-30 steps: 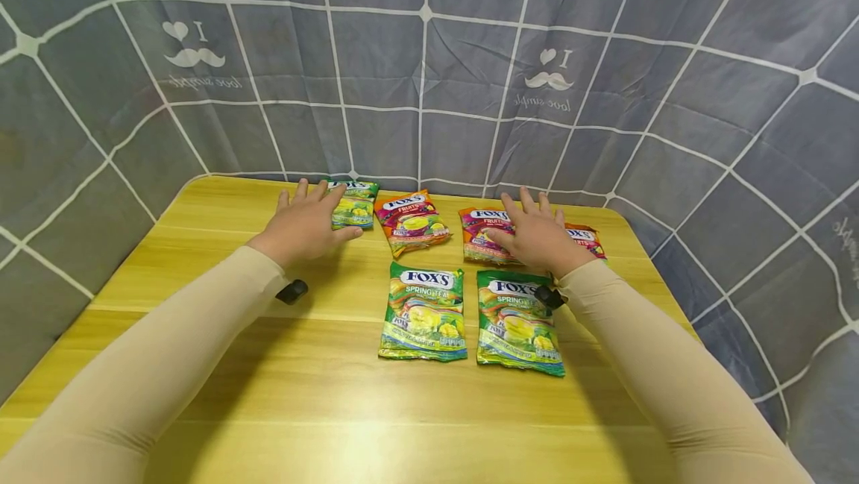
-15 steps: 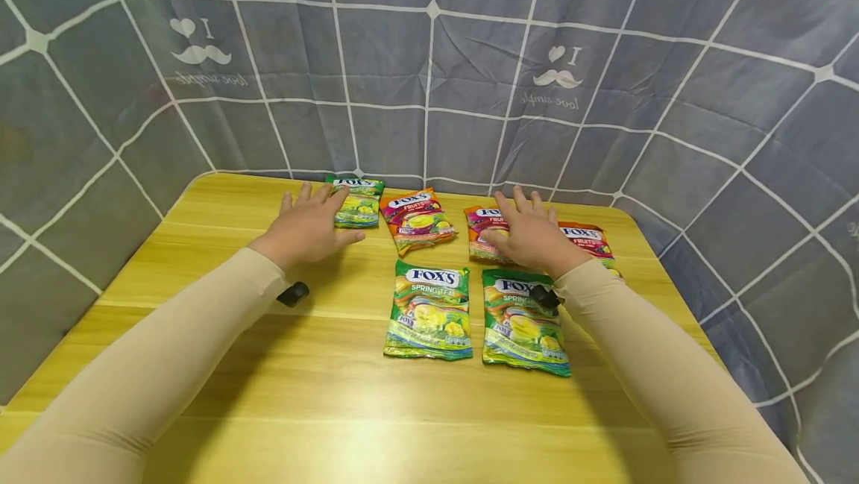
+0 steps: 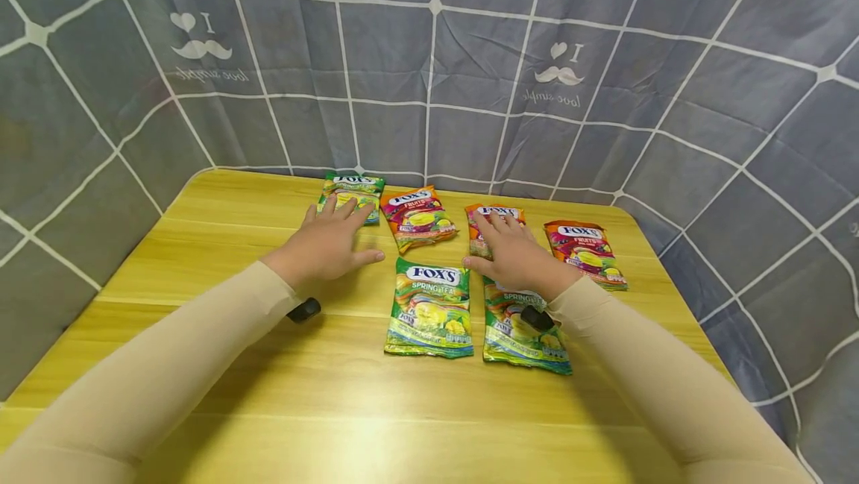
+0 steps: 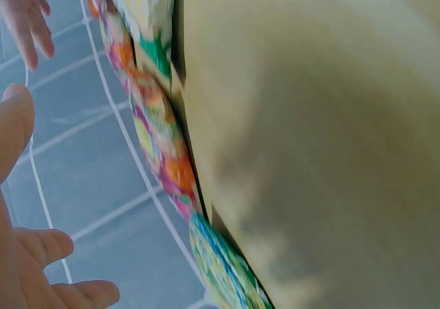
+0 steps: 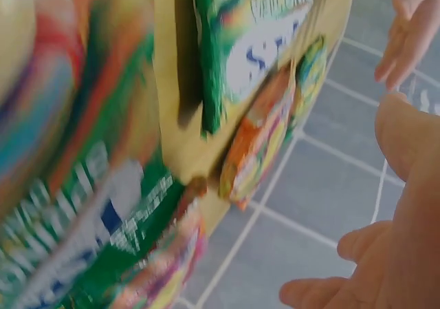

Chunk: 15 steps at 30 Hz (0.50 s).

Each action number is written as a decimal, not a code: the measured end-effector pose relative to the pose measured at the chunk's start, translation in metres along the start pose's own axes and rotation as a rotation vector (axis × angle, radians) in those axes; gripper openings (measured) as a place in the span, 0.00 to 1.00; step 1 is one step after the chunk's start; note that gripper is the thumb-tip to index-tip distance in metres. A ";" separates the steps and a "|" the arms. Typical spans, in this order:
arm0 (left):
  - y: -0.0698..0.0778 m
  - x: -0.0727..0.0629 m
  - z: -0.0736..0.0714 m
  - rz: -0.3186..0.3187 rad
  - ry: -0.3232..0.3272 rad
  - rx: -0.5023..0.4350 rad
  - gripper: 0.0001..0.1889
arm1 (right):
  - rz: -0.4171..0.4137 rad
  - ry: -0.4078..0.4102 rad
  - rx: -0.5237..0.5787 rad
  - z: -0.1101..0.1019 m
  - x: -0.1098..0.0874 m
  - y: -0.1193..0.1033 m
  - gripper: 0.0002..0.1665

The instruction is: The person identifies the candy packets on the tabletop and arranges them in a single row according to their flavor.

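With fingers spread, my left hand [image 3: 327,245] hovers above the table, nearest a green candy bag [image 3: 349,192] at the back left. My right hand [image 3: 518,254], its fingers also spread, hovers over a partly covered orange candy bag [image 3: 478,239] and the top of a green Spring Tea bag [image 3: 517,346]. In both wrist views there is air between the palm and the bags, and neither hand holds anything. Between the hands lie an orange Fruits bag [image 3: 417,219] and another green Spring Tea bag [image 3: 431,312]. A further orange Fruits bag [image 3: 585,249] lies right of my right hand.
The light wooden table [image 3: 322,409] has rounded back corners. A grey curtain [image 3: 389,59] with white grid lines hangs close behind it and along both sides. A small black device [image 3: 305,310] sits under the left wrist, and a similar device [image 3: 537,318] under the right.
Both hands have drawn back toward the person, and the right also moved a little left, uncovering the rightmost orange bag. The bags keep their places while the view shifts slightly.
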State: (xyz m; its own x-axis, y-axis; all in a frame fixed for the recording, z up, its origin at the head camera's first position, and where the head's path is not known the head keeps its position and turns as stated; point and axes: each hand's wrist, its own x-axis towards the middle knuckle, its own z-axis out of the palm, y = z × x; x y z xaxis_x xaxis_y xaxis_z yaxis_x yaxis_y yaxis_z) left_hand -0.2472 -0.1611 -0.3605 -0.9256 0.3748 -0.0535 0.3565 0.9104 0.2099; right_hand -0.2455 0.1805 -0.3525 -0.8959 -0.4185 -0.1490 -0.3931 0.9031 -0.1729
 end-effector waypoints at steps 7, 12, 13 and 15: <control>0.014 -0.009 0.015 0.053 -0.011 -0.011 0.52 | -0.031 -0.048 0.003 0.016 -0.013 -0.013 0.58; 0.025 -0.015 0.026 0.102 -0.008 0.017 0.51 | -0.027 -0.077 -0.002 0.028 -0.018 -0.020 0.59; 0.027 -0.016 0.028 0.109 -0.012 0.023 0.52 | -0.028 -0.083 -0.005 0.030 -0.019 -0.021 0.60; 0.031 -0.018 0.033 0.119 -0.031 0.032 0.52 | -0.031 -0.096 -0.014 0.034 -0.020 -0.023 0.60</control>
State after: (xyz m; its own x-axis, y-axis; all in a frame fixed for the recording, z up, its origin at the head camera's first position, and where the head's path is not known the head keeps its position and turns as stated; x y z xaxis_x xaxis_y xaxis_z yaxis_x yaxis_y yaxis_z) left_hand -0.2149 -0.1341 -0.3849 -0.8722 0.4855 -0.0601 0.4681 0.8639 0.1858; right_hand -0.2112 0.1648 -0.3786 -0.8597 -0.4527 -0.2368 -0.4235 0.8907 -0.1653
